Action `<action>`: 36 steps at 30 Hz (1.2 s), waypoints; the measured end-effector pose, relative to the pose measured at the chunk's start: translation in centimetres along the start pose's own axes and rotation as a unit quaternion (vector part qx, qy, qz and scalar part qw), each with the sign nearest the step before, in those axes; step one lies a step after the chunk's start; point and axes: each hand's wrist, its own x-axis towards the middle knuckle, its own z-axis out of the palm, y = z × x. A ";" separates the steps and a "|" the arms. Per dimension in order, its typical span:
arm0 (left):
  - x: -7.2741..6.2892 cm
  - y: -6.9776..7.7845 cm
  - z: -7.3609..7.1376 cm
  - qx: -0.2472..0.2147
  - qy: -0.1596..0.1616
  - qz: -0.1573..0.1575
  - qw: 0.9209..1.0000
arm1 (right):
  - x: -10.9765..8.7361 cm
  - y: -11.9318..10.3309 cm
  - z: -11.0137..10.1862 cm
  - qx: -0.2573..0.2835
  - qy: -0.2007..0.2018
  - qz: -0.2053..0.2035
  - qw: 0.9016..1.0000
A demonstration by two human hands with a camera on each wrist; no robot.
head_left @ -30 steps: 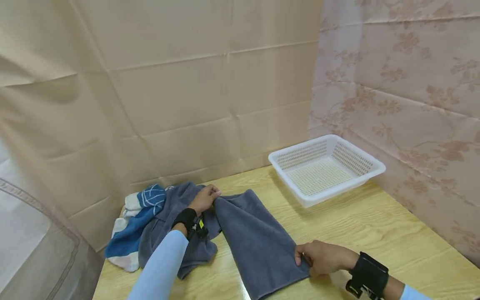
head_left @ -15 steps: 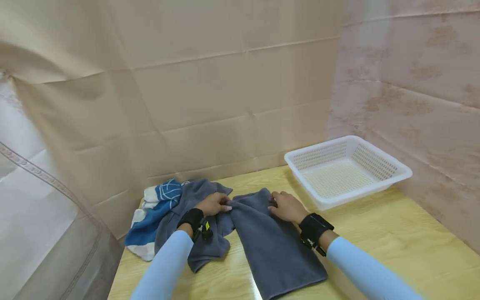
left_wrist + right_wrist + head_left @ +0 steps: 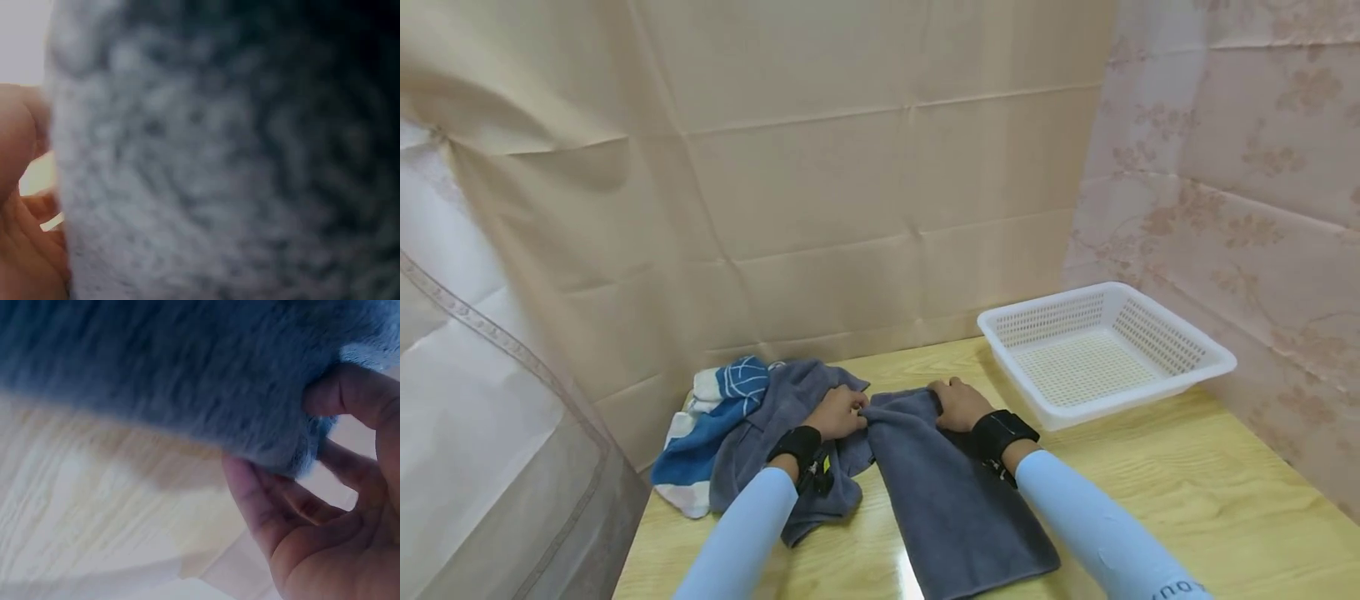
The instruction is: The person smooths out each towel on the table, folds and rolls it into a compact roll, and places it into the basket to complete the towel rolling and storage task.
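Observation:
A dark grey towel, folded into a long strip, lies on the table in the head view. My left hand pinches its far left corner, and my right hand holds the far right corner. In the right wrist view the thumb and fingers close on the fuzzy towel edge. Grey cloth fills most of the left wrist view, blurred, with part of the left hand at the left edge. Left of the towel a crumpled grey cloth lies partly under the left forearm.
A blue and white cloth is bunched at the table's left edge, against the grey one. A white plastic basket with perforated sides stands at the back right. Beige curtain and patterned fabric hang behind and to the right.
My right hand has gone from the towel's near right corner to its far right corner and taken hold there. My left hand keeps its grip on the far left corner.

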 end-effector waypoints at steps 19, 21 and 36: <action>0.9 1.3 0.8 -0.076 -0.021 -0.113 0.990 | 2.6 1.5 -0.3 0.078 0.020 0.010 0.997; 1.0 1.2 0.9 -0.063 -0.022 -0.106 0.992 | 2.8 1.6 -0.5 0.074 0.024 0.009 0.997; 1.8 2.4 2.2 -0.082 -0.013 -0.117 0.990 | 3.6 3.4 -1.4 0.043 0.048 -0.035 0.997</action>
